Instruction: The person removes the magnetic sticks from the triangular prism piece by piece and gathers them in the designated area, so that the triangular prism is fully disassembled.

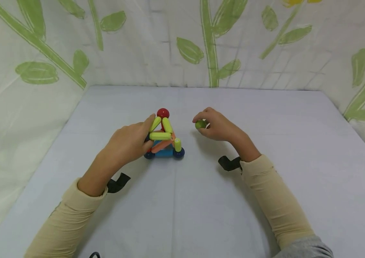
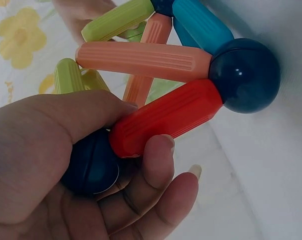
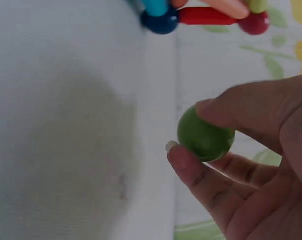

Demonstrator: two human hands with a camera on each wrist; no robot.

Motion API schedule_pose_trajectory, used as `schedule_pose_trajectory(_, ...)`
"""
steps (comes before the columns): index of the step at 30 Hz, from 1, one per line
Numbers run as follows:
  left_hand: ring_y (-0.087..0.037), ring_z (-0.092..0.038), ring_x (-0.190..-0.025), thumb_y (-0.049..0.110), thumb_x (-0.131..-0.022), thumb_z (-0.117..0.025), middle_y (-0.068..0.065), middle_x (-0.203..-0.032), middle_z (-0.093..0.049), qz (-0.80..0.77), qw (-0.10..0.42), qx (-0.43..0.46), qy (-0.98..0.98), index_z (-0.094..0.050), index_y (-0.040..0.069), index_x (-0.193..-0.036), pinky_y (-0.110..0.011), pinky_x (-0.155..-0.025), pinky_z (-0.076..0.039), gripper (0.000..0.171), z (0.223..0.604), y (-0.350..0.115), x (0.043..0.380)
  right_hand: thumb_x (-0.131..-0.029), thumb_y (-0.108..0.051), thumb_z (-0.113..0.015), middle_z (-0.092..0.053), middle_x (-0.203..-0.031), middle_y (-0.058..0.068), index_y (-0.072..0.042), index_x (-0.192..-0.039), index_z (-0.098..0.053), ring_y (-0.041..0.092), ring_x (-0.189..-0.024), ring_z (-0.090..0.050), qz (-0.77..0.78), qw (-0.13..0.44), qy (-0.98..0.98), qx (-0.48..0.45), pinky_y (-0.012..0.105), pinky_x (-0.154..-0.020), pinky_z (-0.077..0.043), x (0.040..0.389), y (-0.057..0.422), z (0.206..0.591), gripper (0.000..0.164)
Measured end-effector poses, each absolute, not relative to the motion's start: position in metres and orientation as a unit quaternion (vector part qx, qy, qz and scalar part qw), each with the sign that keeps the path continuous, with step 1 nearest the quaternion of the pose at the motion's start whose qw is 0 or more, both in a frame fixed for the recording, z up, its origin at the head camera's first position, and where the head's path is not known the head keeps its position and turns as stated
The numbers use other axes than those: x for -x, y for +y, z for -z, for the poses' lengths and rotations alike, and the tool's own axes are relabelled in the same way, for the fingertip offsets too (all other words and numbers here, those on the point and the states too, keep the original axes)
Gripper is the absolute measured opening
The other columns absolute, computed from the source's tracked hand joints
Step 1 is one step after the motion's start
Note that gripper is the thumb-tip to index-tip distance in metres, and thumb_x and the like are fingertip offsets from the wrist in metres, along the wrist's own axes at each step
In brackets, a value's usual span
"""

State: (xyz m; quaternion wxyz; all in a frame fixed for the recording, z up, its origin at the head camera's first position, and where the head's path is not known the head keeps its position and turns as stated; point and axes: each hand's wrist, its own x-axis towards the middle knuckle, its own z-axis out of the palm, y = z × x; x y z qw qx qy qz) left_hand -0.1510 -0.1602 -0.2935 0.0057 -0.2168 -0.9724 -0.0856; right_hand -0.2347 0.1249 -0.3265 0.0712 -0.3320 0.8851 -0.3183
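A structure of coloured building rods and balls stands on the table in the head view. My left hand grips its left side, with the thumb and curled fingers around a dark blue ball and the end of a red rod. Salmon rods cross behind it, and yellow-green rods form the upper part. A red ball shows at the far side. To the right of the structure and apart from it, my right hand pinches a green ball between thumb and fingertips, above the table.
The white tabletop ends at a back edge against a white curtain painted with green leaves. Black straps hang below both wrists. A small black loop lies at the near edge of the head view.
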Motion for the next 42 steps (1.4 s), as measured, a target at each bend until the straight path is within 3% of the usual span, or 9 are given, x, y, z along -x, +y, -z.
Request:
schedule_pose_trajectory(7, -0.025, -0.056, -0.072, 0.012, -0.093, -0.066, -0.017, -0.104, -0.066, 0.087, 0.009, 0.219, -0.972, -0.035, -0.005, -0.150, -0.035, -0.057, -0.047, 0.067, 0.294, -0.161, 0.150, -0.087, 0.009, -0.066, -0.066, -0.114, 0.013, 0.001, -0.114, -0.068, 0.031, -0.107, -0.060, 0.281, 0.080, 0.896, 0.336, 0.043, -0.091, -0.049, 0.240, 0.124, 0.341, 0.029)
schedule_pose_trajectory(20, -0.026, -0.058, -0.076, 0.011, -0.093, -0.067, -0.019, -0.108, -0.067, 0.096, 0.016, 0.224, -0.970, -0.036, -0.006, -0.149, -0.036, -0.061, -0.050, 0.066, 0.295, -0.161, 0.150, -0.088, 0.005, -0.066, -0.065, -0.123, 0.014, 0.001, -0.123, -0.064, 0.033, -0.113, -0.059, 0.284, 0.094, 0.899, 0.320, 0.046, -0.094, -0.048, 0.238, 0.125, 0.338, 0.036)
schedule_pose_trajectory(28, -0.026, -0.057, -0.076, 0.011, -0.093, -0.067, -0.019, -0.106, -0.067, 0.097, 0.014, 0.223, -0.970, -0.036, -0.007, -0.149, -0.036, -0.061, -0.050, 0.066, 0.294, -0.160, 0.150, -0.088, 0.000, -0.068, -0.064, -0.123, 0.017, 0.001, -0.123, -0.065, 0.035, -0.115, -0.055, 0.293, 0.052, 0.892, 0.340, 0.046, -0.098, -0.043, 0.230, 0.123, 0.327, 0.035)
schedule_pose_trajectory(36, -0.026, -0.058, -0.076, 0.013, -0.094, -0.067, -0.018, -0.106, -0.066, 0.096, 0.007, 0.220, -0.971, -0.035, -0.006, -0.150, -0.036, -0.061, -0.050, 0.068, 0.293, -0.159, 0.151, -0.087, -0.021, -0.079, -0.066, -0.091, 0.002, -0.008, -0.114, -0.071, 0.016, -0.081, -0.059, 0.335, 0.091, 0.838, 0.421, 0.035, -0.071, -0.050, 0.206, 0.099, 0.311, 0.031)
schedule_pose_trajectory(42, -0.026, -0.058, -0.077, 0.014, -0.094, -0.068, -0.017, -0.107, -0.066, 0.099, -0.001, 0.215, -0.972, -0.034, -0.005, -0.151, -0.036, -0.063, -0.051, 0.069, 0.293, -0.160, 0.152, -0.092, -0.021, -0.073, -0.062, -0.078, -0.005, -0.011, -0.097, -0.072, 0.011, -0.073, -0.057, 0.303, 0.080, 0.839, 0.445, 0.030, -0.068, -0.049, 0.200, 0.087, 0.311, 0.011)
